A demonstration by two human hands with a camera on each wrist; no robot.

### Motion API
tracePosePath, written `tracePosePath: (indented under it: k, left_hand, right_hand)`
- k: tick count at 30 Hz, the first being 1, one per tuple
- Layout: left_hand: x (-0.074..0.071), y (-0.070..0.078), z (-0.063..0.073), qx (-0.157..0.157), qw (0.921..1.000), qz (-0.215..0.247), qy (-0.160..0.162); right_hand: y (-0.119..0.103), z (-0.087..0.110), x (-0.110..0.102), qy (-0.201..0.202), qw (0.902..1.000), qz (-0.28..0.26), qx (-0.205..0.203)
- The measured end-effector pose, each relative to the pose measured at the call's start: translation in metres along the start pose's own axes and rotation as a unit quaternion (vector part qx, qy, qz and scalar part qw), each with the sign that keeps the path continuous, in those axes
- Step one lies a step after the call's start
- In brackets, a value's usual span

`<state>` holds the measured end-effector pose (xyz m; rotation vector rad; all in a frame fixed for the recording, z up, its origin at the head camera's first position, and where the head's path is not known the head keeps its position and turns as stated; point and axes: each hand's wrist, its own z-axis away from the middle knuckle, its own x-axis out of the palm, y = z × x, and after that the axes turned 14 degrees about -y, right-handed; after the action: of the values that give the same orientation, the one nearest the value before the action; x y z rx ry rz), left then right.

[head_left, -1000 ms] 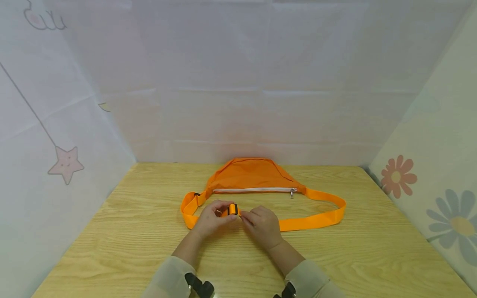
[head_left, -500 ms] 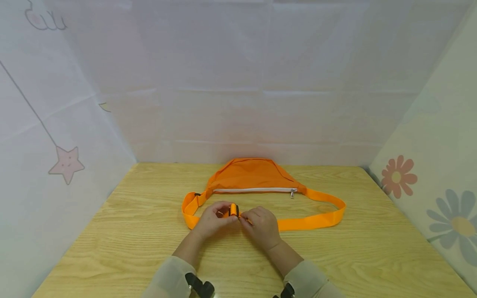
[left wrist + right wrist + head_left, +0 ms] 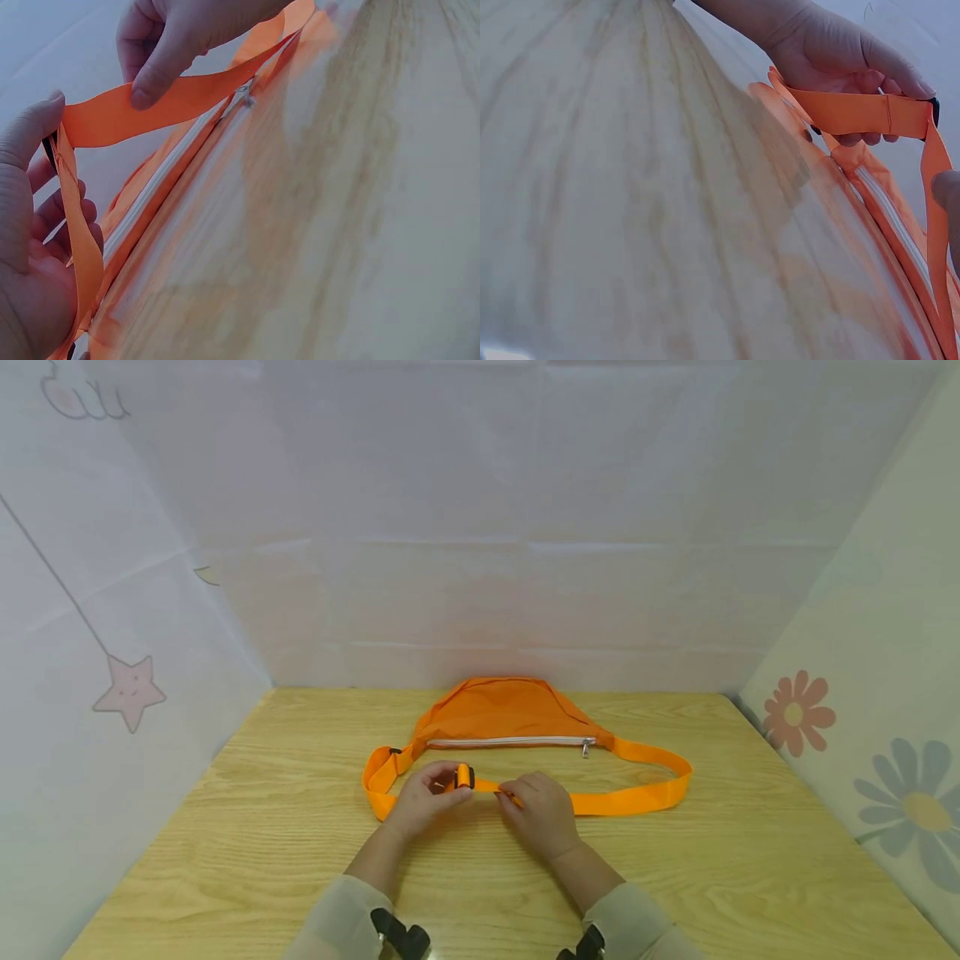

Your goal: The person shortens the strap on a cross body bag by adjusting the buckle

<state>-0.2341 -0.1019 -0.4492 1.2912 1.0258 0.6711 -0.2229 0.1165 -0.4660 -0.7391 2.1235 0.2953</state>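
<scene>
- Orange bag [image 3: 510, 714] on the table [image 3: 225, 860], near the far edge, just beyond both hands.
- Lies with its long axis left to right; turns its curved top toward the backdrop [image 3: 450, 527] and its long straight side toward the person.
- White zipper [image 3: 502, 742] along that near side, parallel to the long axis; metal zip pull [image 3: 586, 750] at the right end, pointing toward the person.
- Orange strap [image 3: 637, 801] out from both ends of the bag, looping round toward the person; runs roughly left to right between the hands, raised off the table there.
- Grasps the black buckle [image 3: 472, 778] and the strap threaded through it in the left grip [image 3: 418, 799], thumb on the near side, fingers curled behind.
- Pinches the strap to the right of the buckle in the right grip [image 3: 543, 817], thumb against the band.
- Second black buckle [image 3: 395, 751] on the strap near the bag's left end.
- Looped grey line [image 3: 84, 400] at upper left on the backdrop; cannot tell whether drawn as letters or a picture.
</scene>
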Motion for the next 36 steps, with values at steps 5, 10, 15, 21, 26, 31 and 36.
tracePosePath:
  k: [5, 10, 15, 21, 26, 31, 36]
  left_hand:
    - [0.001, 0.001, -0.001, -0.003, 1.0, 0.001, 0.003]
    - [0.001, -0.001, -0.002, -0.001, 0.9999, 0.002, 0.014]
    - [0.001, -0.003, -0.003, -0.001, 0.9998, 0.003, 0.017]
    - [0.001, -0.004, -0.004, -0.002, 0.9996, 0.027, 0.003]
    - [0.001, -0.004, -0.005, -0.009, 0.9973, 0.072, -0.007]
    - [0.003, -0.006, -0.006, -0.012, 0.997, 0.074, -0.017]
    - [0.005, -0.008, -0.007, -0.017, 0.9968, 0.069, -0.037]
  right_hand:
    - [-0.001, -0.001, 0.001, 0.014, 0.9997, -0.018, -0.008]
    - [-0.004, -0.002, 0.004, 0.026, 0.999, -0.035, -0.011]
    - [-0.006, -0.002, 0.004, 0.017, 0.9983, -0.05, 0.025]
    - [-0.011, -0.004, 0.001, 0.03, 0.995, -0.076, 0.057]
    - [-0.016, -0.006, 0.001, 0.049, 0.9944, -0.082, 0.047]
    - [-0.019, -0.008, 0.004, 0.056, 0.9951, -0.076, 0.028]
    - [-0.022, -0.009, 0.006, 0.056, 0.9959, -0.069, 0.017]
